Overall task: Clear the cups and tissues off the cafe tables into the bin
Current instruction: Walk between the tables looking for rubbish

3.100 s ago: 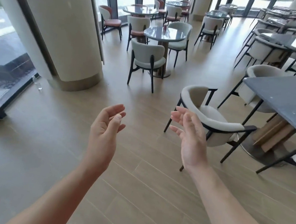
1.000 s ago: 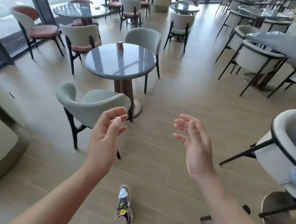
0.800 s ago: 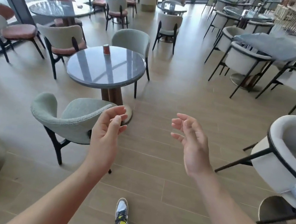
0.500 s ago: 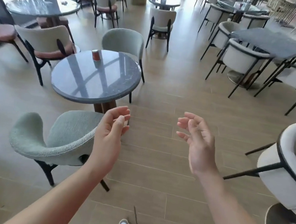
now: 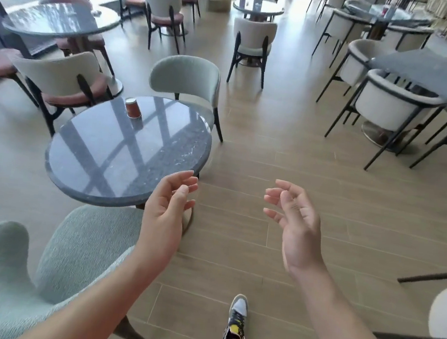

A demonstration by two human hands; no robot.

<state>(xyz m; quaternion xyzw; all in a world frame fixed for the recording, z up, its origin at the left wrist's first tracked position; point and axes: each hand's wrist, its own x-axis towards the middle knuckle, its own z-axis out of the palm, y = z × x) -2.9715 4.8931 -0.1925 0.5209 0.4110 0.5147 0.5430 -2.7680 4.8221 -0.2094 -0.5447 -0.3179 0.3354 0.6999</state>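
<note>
A small red-brown paper cup stands upright near the far edge of a round dark stone table. My left hand hovers at the table's near right rim, fingers loosely curled and apart, holding nothing. My right hand is raised over the wooden floor to the right of the table, open and empty. The cup is well beyond both hands. No tissue or bin is in sight.
A pale green chair stands close at my lower left, another behind the table. A pink-seated chair sits at the table's left. More tables and white chairs fill the right and back. My shoe is on the floor.
I have walked up to the round table; it and the cup are now much closer. Both hands keep the same raised, empty pose.
</note>
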